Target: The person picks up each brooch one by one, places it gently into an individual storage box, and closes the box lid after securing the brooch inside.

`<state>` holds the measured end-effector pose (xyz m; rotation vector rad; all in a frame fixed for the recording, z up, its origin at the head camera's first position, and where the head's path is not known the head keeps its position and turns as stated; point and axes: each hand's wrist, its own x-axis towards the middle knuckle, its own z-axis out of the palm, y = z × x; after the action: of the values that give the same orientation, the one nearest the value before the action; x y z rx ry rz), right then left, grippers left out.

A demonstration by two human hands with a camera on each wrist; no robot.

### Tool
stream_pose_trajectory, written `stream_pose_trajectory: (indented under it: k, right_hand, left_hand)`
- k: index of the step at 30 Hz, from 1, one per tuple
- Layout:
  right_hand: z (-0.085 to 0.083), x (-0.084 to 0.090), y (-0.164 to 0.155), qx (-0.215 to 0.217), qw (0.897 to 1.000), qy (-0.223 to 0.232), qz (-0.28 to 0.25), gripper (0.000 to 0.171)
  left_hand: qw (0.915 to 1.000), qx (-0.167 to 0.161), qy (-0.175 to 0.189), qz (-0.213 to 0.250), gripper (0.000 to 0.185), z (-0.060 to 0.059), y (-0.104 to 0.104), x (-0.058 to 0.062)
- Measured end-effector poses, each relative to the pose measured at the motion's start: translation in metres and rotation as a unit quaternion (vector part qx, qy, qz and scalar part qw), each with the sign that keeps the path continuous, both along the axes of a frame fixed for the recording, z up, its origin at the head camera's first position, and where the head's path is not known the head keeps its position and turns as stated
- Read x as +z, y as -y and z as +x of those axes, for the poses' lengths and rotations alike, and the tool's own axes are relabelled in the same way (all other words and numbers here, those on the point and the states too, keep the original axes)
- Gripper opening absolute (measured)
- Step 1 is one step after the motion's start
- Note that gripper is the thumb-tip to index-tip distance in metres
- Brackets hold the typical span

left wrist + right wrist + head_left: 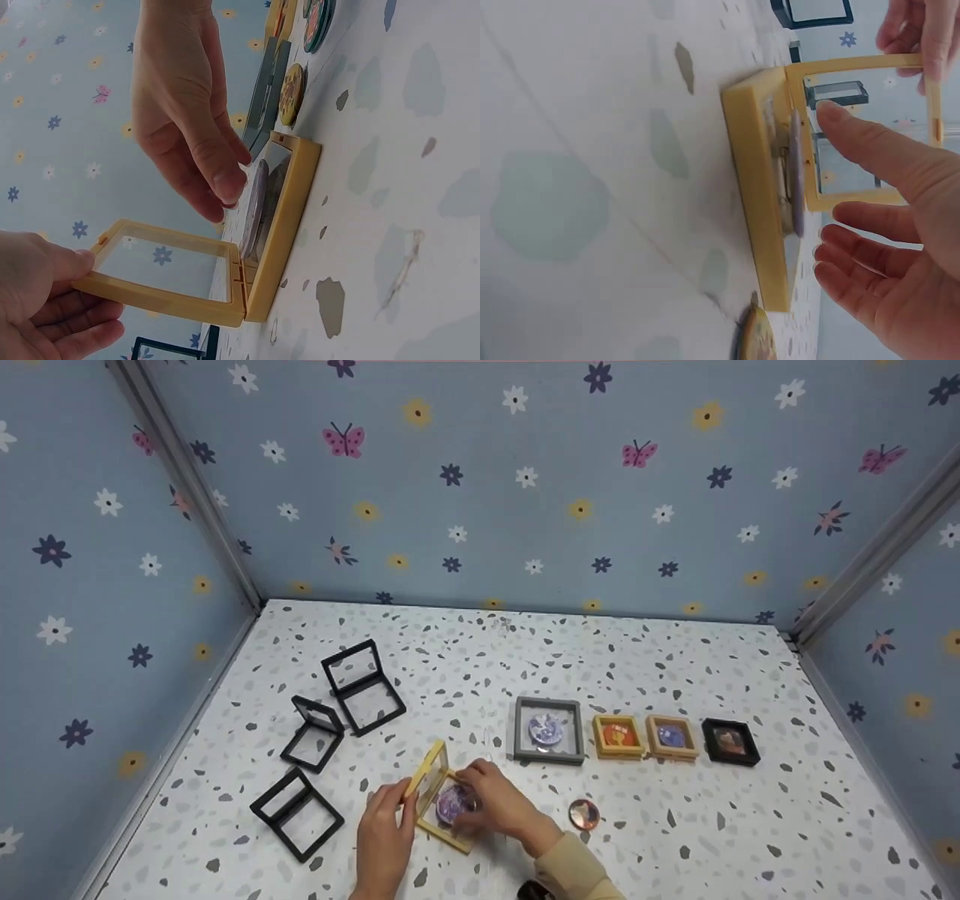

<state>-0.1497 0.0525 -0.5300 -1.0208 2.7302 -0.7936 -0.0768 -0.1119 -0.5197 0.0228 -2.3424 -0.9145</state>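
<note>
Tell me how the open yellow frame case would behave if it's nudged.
The yellow frame case looks like rigid plastic, so probably stiff and light. Its raised lid, held by the left hand, would likely swing on the hinge. The badge inside could slide off.

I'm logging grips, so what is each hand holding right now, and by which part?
The left hand holds the open yellow square display case by its clear lid's free edge. The right hand rests fingertips on the round purple badge inside.

Yellow frame case (442, 810), lid open upright, purple round badge (450, 804) lying inside
</note>
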Motion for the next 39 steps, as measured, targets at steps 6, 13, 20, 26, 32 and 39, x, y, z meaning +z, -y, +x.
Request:
stream_pose_trajectory:
  k: [6, 13, 20, 26, 32, 39]
  right_hand:
    - [-0.003, 0.004, -0.017, -0.010, 1.000, 0.007, 0.005, 0.069]
    - [-0.006, 0.005, -0.031, -0.003, 1.000, 0.024, 0.008, 0.073]
    - [-0.009, -0.002, -0.035, 0.012, 0.999, 0.013, 0.027, 0.067]
    - [-0.013, -0.006, -0.036, 0.026, 0.999, 0.016, 0.029, 0.056]
    - [-0.015, -0.008, -0.035, 0.021, 0.999, 0.017, 0.034, 0.042]
    - [-0.015, -0.011, -0.034, 0.011, 0.999, 0.009, 0.030, 0.036]
  left_hand:
    - [0.9999, -0.001, 0.010, 0.004, 0.020, 0.001, -0.001, 0.000]
    - [0.9988, 0.005, 0.049, 0.004, 0.019, 0.003, -0.004, 0.004]
    - [0.9952, 0.002, 0.097, 0.010, 0.016, 0.006, -0.008, 0.006]
    - [0.9915, -0.006, 0.130, 0.004, 0.012, 0.009, -0.014, 0.008]
    - [0.9884, -0.026, 0.149, -0.010, 0.014, 0.012, -0.021, 0.009]
    - [0.9873, -0.066, 0.140, -0.036, 0.018, 0.015, -0.028, 0.002]
